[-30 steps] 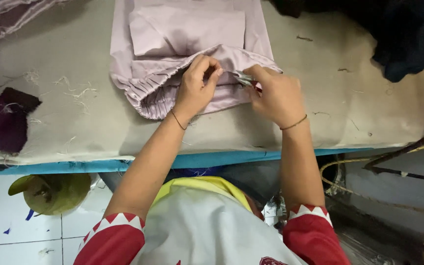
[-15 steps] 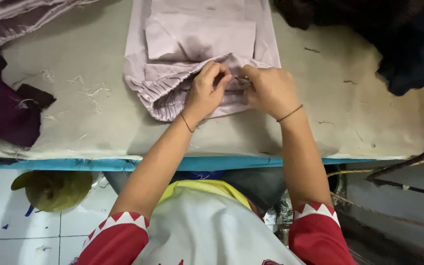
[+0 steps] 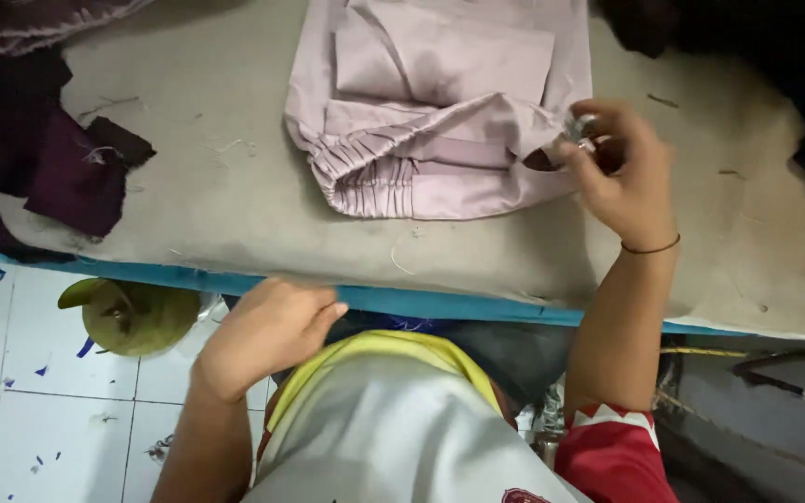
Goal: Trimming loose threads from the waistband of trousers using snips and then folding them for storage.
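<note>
Nearest the camera, the left hand [image 3: 267, 335] — half a second ago pressed on the waistband beside the other hand — has come off the work and now sits low against the person's shirt front, below the blue table edge [image 3: 440, 303], fingers loosely curled on nothing. The right hand [image 3: 621, 172] stays at the cloth, lifted slightly at the right end of the waistband, thumb and fingertips pinched on a small metal tool [image 3: 578, 126], probably thread snips; its blades are too small to read. Judgement: with the steadying hand gone, the work at this spot is pausing or finished. The pale lilac garment [image 3: 440, 121] lies flat at the table's middle, its gathered elastic waistband [image 3: 375, 177] turned toward the person, a patch pocket [image 3: 449, 61] above it. Loose thread ends [image 3: 402, 259] lie between garment and table edge. Room — a bare strip of grey table [image 3: 216, 200] runs left of the garment and along the near edge, another right of the right hand. Farther left, dark purple fabric scraps [image 3: 67, 168] crowd the corner; far right, a heap of black cloth [image 3: 794, 74] closes that side. Below the table, left, an olive-green container [image 3: 137, 317] stands on white floor tiles [image 3: 11, 373].
</note>
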